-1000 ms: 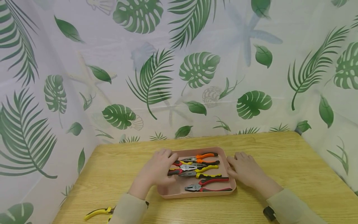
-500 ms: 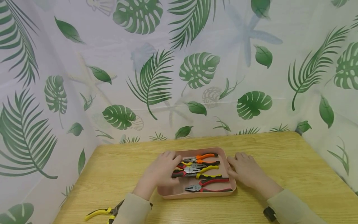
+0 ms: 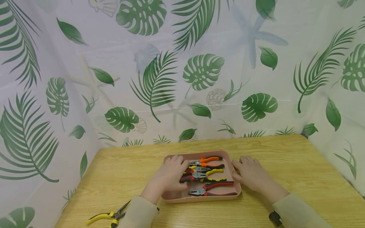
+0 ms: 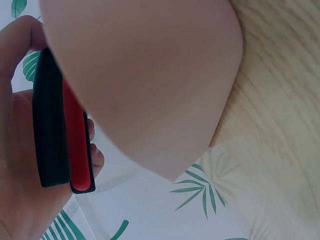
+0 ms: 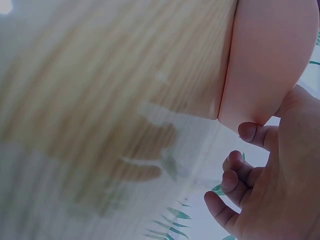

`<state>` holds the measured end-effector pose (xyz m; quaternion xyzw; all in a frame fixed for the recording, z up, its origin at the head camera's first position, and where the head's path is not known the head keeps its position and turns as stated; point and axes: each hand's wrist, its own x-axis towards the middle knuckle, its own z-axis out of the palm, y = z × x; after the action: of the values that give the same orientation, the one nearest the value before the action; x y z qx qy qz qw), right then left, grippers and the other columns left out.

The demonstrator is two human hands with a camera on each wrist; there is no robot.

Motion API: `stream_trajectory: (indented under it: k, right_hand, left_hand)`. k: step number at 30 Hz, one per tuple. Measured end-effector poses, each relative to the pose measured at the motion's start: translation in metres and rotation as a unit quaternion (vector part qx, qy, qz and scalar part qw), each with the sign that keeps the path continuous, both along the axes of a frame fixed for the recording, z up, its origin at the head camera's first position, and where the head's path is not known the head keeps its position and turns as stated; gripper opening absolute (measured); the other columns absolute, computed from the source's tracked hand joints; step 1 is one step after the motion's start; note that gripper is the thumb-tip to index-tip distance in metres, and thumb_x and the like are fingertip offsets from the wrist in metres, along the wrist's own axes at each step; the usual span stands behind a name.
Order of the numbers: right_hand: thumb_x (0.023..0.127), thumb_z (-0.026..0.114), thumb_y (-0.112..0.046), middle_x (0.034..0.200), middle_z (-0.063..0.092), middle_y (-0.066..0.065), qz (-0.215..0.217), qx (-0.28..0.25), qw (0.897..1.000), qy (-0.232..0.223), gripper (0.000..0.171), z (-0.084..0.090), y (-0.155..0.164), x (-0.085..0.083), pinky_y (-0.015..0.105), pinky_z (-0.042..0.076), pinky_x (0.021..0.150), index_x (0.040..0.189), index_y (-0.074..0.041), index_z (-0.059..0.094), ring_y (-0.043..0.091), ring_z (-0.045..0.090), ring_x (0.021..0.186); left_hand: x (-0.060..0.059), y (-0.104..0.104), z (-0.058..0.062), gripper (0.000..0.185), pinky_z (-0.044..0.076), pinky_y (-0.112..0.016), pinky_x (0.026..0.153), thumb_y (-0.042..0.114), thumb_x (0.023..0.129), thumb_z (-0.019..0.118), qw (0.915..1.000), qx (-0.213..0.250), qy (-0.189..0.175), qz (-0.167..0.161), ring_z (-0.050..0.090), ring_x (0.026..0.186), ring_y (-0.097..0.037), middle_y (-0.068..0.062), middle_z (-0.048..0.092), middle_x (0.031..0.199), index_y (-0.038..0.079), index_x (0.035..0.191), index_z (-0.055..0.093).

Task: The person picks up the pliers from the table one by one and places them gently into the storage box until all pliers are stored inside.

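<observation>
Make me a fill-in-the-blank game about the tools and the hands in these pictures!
1. The pliers in the middle of the table lie in a tray coloured ____.
2. The left hand grips a plier handle that is black and ____.
3. The right hand rests at the tray's ____ side.
4. The loose pliers lying on the table outside the tray have handles coloured ____.

Missing words: pink; red; right; yellow
</observation>
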<state>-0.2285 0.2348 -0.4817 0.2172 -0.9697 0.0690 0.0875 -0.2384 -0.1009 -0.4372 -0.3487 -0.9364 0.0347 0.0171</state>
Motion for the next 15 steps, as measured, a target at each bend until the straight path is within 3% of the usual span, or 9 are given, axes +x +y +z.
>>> stream_trajectory:
  k: [6,15]
  right_hand:
    - [0.098,0.065,-0.026,0.086,0.044,0.001,0.001,-0.003,1.0,-0.002,0.019,0.0017,-0.0004,0.0017,0.034,0.027,0.068,0.087,-0.023,0.05,0.018,0.038,0.079]
    - [0.099,0.066,-0.026,0.086,0.044,0.001,0.002,0.0,1.0,0.002,0.02,0.0015,-0.0002,0.0012,0.035,0.027,0.069,0.087,-0.022,0.049,0.018,0.037,0.08]
  left_hand:
    - [0.0001,0.0041,-0.0034,0.058,0.047,-0.039,0.094,0.044,0.089,0.079,0.9999,-0.003,-0.013,0.008,0.051,0.108,-0.019,-0.002,0.059,0.12,0.017,0.136,0.058]
    - [-0.0017,0.0066,-0.0079,0.064,0.047,-0.039,0.097,0.046,0.088,0.079,0.9996,-0.013,-0.019,0.015,0.051,0.107,-0.018,-0.001,0.059,0.121,0.018,0.141,0.056]
